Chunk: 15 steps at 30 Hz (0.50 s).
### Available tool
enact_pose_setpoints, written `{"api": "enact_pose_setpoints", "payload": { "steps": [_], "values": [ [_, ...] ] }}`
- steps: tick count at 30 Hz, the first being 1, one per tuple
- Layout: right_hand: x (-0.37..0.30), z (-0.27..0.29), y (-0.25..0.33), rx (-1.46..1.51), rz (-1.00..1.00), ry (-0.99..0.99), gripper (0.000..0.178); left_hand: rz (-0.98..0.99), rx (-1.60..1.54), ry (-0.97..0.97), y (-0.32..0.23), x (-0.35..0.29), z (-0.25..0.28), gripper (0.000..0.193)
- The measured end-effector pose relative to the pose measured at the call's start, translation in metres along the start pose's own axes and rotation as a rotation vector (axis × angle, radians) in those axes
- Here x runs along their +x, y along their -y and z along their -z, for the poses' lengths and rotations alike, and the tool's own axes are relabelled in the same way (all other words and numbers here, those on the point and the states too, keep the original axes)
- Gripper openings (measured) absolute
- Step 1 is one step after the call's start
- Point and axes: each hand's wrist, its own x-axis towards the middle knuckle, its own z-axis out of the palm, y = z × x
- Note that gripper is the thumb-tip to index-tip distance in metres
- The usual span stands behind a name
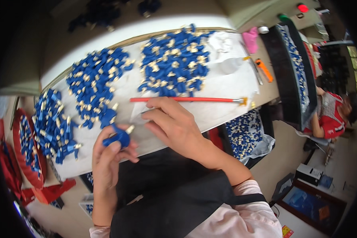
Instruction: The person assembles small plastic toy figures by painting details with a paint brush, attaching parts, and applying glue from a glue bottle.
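My left hand (109, 152) is closed around a small glossy blue piece (119, 138) with a cream-coloured tip, pinched at the thumb. Just to its right, my right hand (172, 127) hovers over the pale table cover with bent, parted fingers; I see nothing held in it. Behind its upper finger runs a long red-handled brush (206, 99), its bristle end to the right. Similar blue pieces lie in heaps: a far middle heap (174, 63), a left heap (93, 83) and a further-left heap (53, 123).
Toward the table's right end are a white crumpled tissue (220, 41), a translucent bottle (231, 65), an orange cutter (264, 70) and a pink item (250, 39). Black trays (271, 49) hold more pieces. A red basket (23, 158) stands left. A person in red (333, 115) sits far right.
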Motion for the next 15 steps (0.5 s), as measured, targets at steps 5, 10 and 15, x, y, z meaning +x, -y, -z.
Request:
{"api": "enact_pose_setpoints", "payload": {
  "steps": [5, 10, 15],
  "values": [
    [0.003, 0.082, -0.028, -0.272, -0.217, -0.396, 0.014, -0.043, -0.036, 0.021, -0.003, -0.012, 0.007, 0.037],
    [-0.010, 0.156, -0.136, -0.840, -0.352, -0.283, 0.020, 0.038, -0.037, 0.116, -0.010, -0.007, -0.015, 0.033],
    [-0.003, 0.163, -0.158, -0.717, -0.615, -0.185, 0.029, -0.002, -0.031, 0.130, -0.005, -0.008, -0.015, 0.028]
  ]
}}
